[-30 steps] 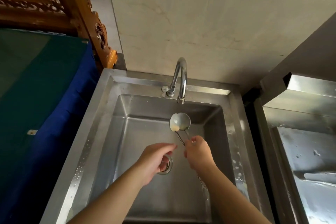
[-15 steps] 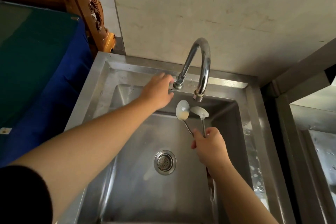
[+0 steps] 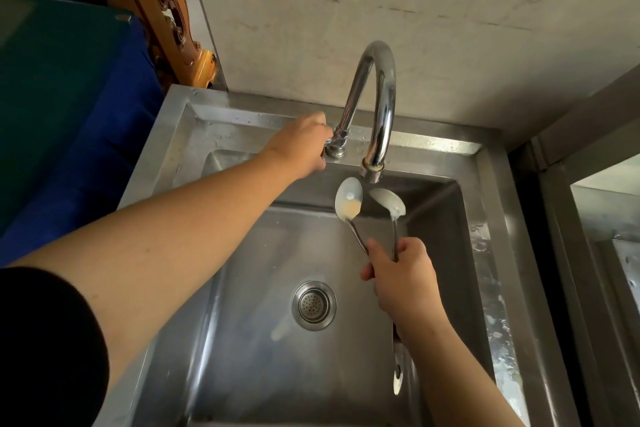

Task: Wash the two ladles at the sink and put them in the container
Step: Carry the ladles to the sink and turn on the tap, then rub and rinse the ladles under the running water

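We see two ladles, both held in one fist: our right hand point(image 3: 403, 282) is clenched around their two thin handles, above the sink point(image 3: 485, 253) basin. The left ladle point(image 3: 349, 199) has its bowl turned up toward us, with a pale yellowish smear in its lower half. The right ladle point(image 3: 388, 202) is tilted, its bowl seen partly from the side. The two bowls are close together, just beneath the spout of the one tap point(image 3: 379, 107), the right one nearest the nozzle. No water shows at the spout. The handle ends stick out below our right wrist, over the basin's right side.

Our left hand point(image 3: 301, 146) reaches across to the tap's base on the back ledge, fingers curled round the fitting there; what exactly they pinch is hidden by the hand itself.

One round drain point(image 3: 313, 305) sits in the basin floor, well below the ladle bowls. Droplets dot the right rim.
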Action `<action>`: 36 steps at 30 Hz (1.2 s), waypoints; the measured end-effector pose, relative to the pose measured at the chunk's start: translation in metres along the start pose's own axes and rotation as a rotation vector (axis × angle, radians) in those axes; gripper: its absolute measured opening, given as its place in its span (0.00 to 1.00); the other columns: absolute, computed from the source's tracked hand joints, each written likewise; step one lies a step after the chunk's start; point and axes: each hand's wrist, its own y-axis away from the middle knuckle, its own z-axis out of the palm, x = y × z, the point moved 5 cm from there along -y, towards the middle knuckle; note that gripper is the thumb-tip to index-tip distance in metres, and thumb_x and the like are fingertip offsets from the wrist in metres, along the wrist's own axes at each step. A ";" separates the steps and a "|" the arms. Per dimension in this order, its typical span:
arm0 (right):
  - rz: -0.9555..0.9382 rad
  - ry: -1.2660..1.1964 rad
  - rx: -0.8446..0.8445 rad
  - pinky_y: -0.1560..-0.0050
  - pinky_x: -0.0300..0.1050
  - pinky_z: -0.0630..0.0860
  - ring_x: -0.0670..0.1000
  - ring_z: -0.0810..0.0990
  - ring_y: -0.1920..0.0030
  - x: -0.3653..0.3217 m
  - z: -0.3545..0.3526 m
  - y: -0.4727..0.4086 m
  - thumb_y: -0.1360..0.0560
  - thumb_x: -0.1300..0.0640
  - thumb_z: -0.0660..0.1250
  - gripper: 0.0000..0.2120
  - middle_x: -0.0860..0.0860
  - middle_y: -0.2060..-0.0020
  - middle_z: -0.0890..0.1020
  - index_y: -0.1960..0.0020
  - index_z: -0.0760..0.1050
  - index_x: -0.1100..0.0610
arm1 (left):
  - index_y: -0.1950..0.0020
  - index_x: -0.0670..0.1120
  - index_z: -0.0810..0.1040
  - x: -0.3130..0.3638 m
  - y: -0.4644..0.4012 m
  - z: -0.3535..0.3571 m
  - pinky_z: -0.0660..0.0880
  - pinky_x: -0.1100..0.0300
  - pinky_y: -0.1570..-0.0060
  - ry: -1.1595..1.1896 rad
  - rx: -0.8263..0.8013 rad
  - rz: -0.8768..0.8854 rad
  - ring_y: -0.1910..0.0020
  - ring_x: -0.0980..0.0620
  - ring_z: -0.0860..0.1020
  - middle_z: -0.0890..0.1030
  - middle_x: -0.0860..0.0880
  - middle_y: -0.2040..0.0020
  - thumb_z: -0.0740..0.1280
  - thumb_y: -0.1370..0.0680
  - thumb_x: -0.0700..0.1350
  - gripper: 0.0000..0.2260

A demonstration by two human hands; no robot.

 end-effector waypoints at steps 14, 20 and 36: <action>-0.082 -0.016 0.014 0.72 0.37 0.69 0.36 0.74 0.79 -0.022 -0.001 0.012 0.19 0.49 0.68 0.10 0.40 0.72 0.85 0.50 0.68 0.52 | 0.59 0.42 0.80 0.008 -0.007 -0.017 0.69 0.56 0.64 0.011 -0.101 -0.013 0.59 0.45 0.74 0.75 0.44 0.53 0.72 0.31 0.38 0.03; -0.103 0.002 0.017 0.75 0.33 0.69 0.35 0.75 0.77 -0.024 -0.004 0.014 0.20 0.49 0.68 0.11 0.38 0.71 0.84 0.52 0.66 0.49 | 0.57 0.41 0.83 0.005 -0.011 -0.018 0.78 0.51 0.59 0.060 -0.142 -0.031 0.56 0.42 0.78 0.78 0.43 0.54 0.75 0.32 0.40 0.06; -0.084 0.005 0.052 0.70 0.42 0.73 0.38 0.75 0.79 -0.025 -0.009 0.014 0.20 0.51 0.69 0.10 0.48 0.70 0.84 0.48 0.68 0.52 | 0.63 0.44 0.79 0.007 -0.014 -0.027 0.74 0.54 0.63 0.065 -0.209 -0.022 0.62 0.42 0.77 0.79 0.44 0.64 0.74 0.33 0.40 0.05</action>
